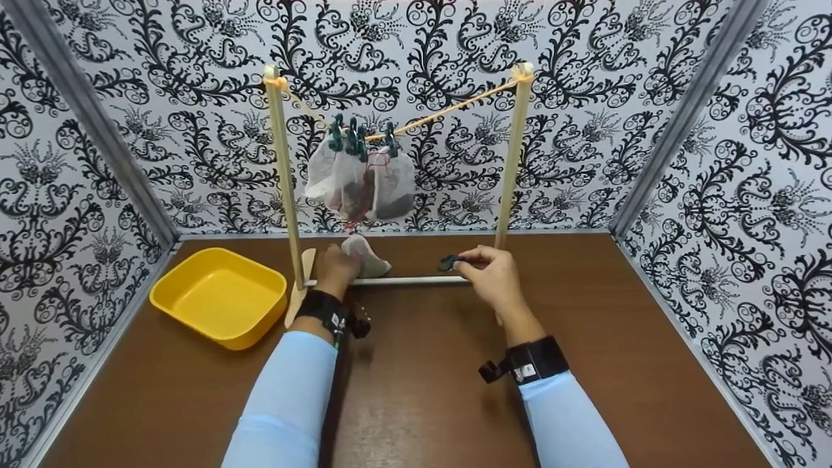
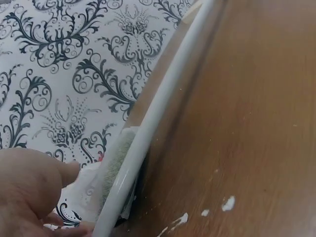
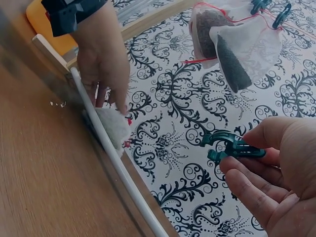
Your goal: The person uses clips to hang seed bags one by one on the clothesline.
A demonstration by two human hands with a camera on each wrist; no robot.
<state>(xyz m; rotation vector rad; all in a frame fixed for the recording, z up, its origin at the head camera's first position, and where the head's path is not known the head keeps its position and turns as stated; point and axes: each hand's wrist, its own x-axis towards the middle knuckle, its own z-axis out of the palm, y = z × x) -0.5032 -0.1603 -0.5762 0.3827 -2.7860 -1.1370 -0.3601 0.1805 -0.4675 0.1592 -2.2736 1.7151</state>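
Note:
In the right wrist view, my right hand (image 3: 269, 173) pinches a dark green plastic clothespin (image 3: 232, 145) between thumb and fingers. In the head view this hand (image 1: 491, 276) is over the right end of the white bar (image 1: 409, 280). My left hand (image 1: 337, 268) reaches down behind the bar's left end, fingertips right at a small white mesh bag (image 1: 365, 257) with greyish contents. Its thumb and fingers stand apart in the left wrist view, beside the bag (image 2: 116, 173). Above, several filled mesh bags (image 1: 393, 185) with red drawstrings hang from green clothespins (image 1: 356, 138).
A sagging orange cord (image 1: 455, 110) runs between two wooden posts (image 1: 513, 156) joined low down by the bar. At the left stands a yellow basin (image 1: 218, 299) on the brown table (image 1: 416, 390). Patterned walls (image 1: 585, 130) enclose the table's back and sides.

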